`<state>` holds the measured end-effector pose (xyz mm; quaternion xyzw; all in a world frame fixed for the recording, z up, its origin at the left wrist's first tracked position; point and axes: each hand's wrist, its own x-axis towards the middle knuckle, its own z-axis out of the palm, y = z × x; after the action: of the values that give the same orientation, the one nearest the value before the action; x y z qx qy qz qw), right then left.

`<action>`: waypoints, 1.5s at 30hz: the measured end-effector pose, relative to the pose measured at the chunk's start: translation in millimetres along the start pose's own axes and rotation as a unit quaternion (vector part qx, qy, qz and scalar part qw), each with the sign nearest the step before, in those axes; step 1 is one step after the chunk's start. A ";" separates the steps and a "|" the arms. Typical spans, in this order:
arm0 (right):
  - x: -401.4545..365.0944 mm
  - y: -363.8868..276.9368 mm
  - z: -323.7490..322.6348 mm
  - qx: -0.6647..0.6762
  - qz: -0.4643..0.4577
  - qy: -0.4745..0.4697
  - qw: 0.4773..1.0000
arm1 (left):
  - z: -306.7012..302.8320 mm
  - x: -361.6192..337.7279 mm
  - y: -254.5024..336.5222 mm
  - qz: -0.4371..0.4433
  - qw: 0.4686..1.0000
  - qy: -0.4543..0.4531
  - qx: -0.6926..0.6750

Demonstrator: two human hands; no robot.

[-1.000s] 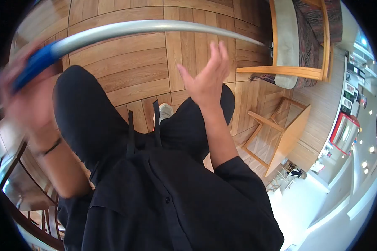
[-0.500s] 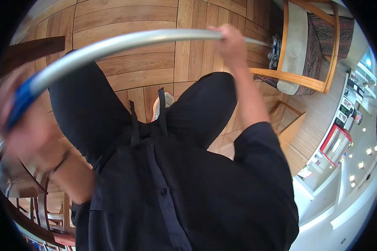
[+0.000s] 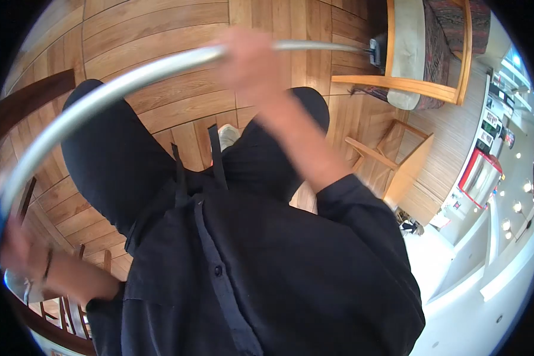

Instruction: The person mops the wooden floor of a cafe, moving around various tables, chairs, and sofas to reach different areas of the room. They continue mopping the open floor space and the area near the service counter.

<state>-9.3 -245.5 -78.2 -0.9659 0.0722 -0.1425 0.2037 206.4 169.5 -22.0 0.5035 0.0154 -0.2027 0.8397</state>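
A mop with a long silver handle (image 3: 151,71) stretches across the view, looking bowed through the wide lens. My left hand (image 3: 18,243), blurred at the far left with a dark band on its wrist, grips the blue end of the handle. Farther along, my right hand (image 3: 252,62) is closed around the pole. The mop's grey-blue head (image 3: 375,52) is on the floor beside the wooden-framed seat, partly in shadow, so its exact shape is hard to tell.
The wooden-framed seat (image 3: 397,89) with a pale cushion stands at the upper right. Below it is a small light-wood stool or table (image 3: 409,166). Dark wooden furniture (image 3: 38,98) lines the left side. Wood-patterned flooring (image 3: 160,29) spreads around my legs.
My right hand has moved left in the view, and my left hand lower and farther left. The mop head has shifted up and left, closer beside the seat.
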 end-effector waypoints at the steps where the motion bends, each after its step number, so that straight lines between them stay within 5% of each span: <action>1: 3.8 -55.4 15.5 0.129 -0.008 0.069 0.989 | -64.2 2.1 44.5 0.032 0.999 0.028 0.034; 3: 10.8 -161.7 1.8 0.036 -0.056 0.038 0.997 | -170.9 -2.8 119.6 0.080 0.991 0.066 0.081; 5: 4.1 -218.0 2.0 0.102 -0.037 0.081 0.991 | -231.8 -14.9 159.1 0.104 0.983 0.096 0.113; 8: 4.3 -179.7 -1.3 0.070 -0.065 0.074 0.993 | -210.5 -16.9 122.0 0.101 0.985 0.099 0.103; 11: 1.5 -49.8 18.2 0.082 -0.095 0.091 0.988 | -84.2 -4.4 10.9 0.062 0.996 0.055 0.028; 12: 1.9 -6.0 -4.2 -0.016 -0.074 0.019 0.997 | -32.8 0.1 -28.6 0.038 0.999 0.026 -0.002; 14: -9.9 106.0 -28.7 -0.155 -0.034 0.032 0.987 | 80.0 -1.5 -103.8 -0.014 0.996 -0.065 -0.054; 15: -22.5 152.7 -50.6 -0.207 0.021 0.015 0.978 | 128.1 -7.0 -136.0 -0.038 0.990 -0.119 -0.063; 17: -50.0 211.2 -90.1 -0.383 0.261 -0.135 0.876 | 204.1 -26.5 -193.2 -0.085 0.970 -0.226 -0.032; 19: -70.4 246.1 -106.1 -0.436 0.372 -0.242 0.783 | 249.4 -64.4 -228.9 -0.148 0.959 -0.236 -0.057; 20: -69.2 243.4 -102.8 -0.418 0.372 -0.222 0.798 | 256.4 -75.6 -233.0 -0.184 0.952 -0.229 -0.087; 23: -62.9 207.8 -77.3 -0.385 0.333 -0.153 0.847 | 224.3 -61.6 -223.2 -0.139 0.953 -0.176 -0.202; 25: -51.0 161.5 -45.0 -0.310 0.256 -0.046 0.914 | 164.9 -41.7 -184.8 -0.044 0.961 -0.224 -0.153; 29: -10.7 -17.1 23.7 0.001 -0.040 0.158 0.987 | -19.7 -38.6 -37.1 -0.015 1.000 0.000 -0.024; 30: -11.2 -75.7 34.1 0.112 -0.028 0.162 0.980 | -80.2 -45.2 3.9 -0.001 0.999 0.037 0.005; 33: -26.3 -207.1 28.4 0.124 -0.175 0.077 0.974 | -210.4 -84.6 103.3 0.053 0.991 0.109 0.056; 35: -33.1 -223.7 27.3 0.119 -0.206 0.090 0.967 | -236.9 -107.1 125.1 0.069 0.986 0.134 0.066; 38: -19.6 -153.6 20.2 0.139 -0.196 0.031 0.970 | -189.6 -115.6 81.7 0.050 0.990 0.126 0.022; 41: -17.9 19.5 44.6 0.034 -0.179 0.046 0.982 | -38.4 -99.7 -27.0 -0.017 0.992 0.055 -0.116; 44: -22.4 162.6 -35.8 -0.186 -0.034 0.016 0.982 | 156.6 -79.1 -151.0 -0.138 0.969 -0.038 -0.200; 45: -47.3 200.5 -48.7 -0.257 0.116 -0.024 0.959 | 191.4 -82.5 -188.2 -0.162 0.951 -0.130 -0.230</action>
<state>-85.3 -436.0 -130.2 -0.9738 0.2131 -0.0710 -0.0344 29.6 -44.0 -66.7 0.2567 0.0338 -0.3907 0.8834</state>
